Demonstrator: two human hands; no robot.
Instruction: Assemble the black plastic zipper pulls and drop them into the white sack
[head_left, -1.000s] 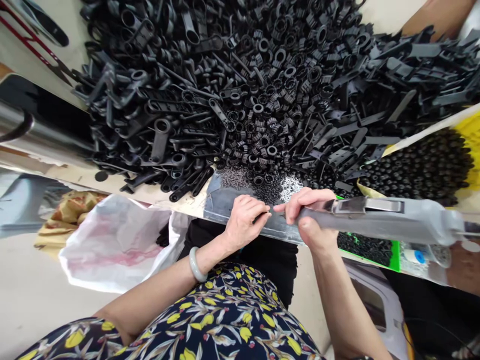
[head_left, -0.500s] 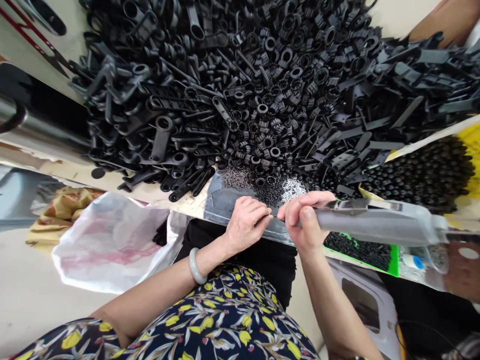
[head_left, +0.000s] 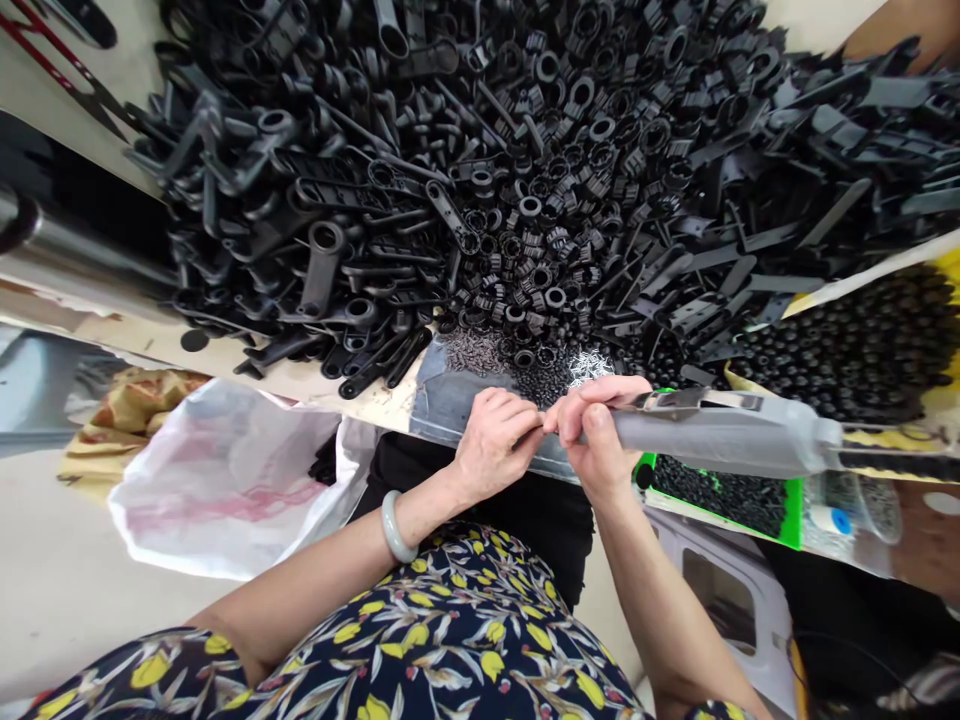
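My right hand is wrapped around a grey cylindrical power tool, which lies nearly level with its cord end to the right. My left hand is closed in a pinch, and what it holds is hidden by the fingers. The fingertips of both hands meet over the front edge of a grey mat. Small brownish screws, small black pieces and silvery pins lie in little heaps just beyond the hands.
Black handle parts and ring parts form a large heap on the table. To the right are round black parts and a green tray. A white plastic bag is at the left; red-handled scissors lie back left.
My right hand and the tool have moved left, so that its fingertips now meet those of my left hand. The left hand has barely moved. The view has shifted slightly.
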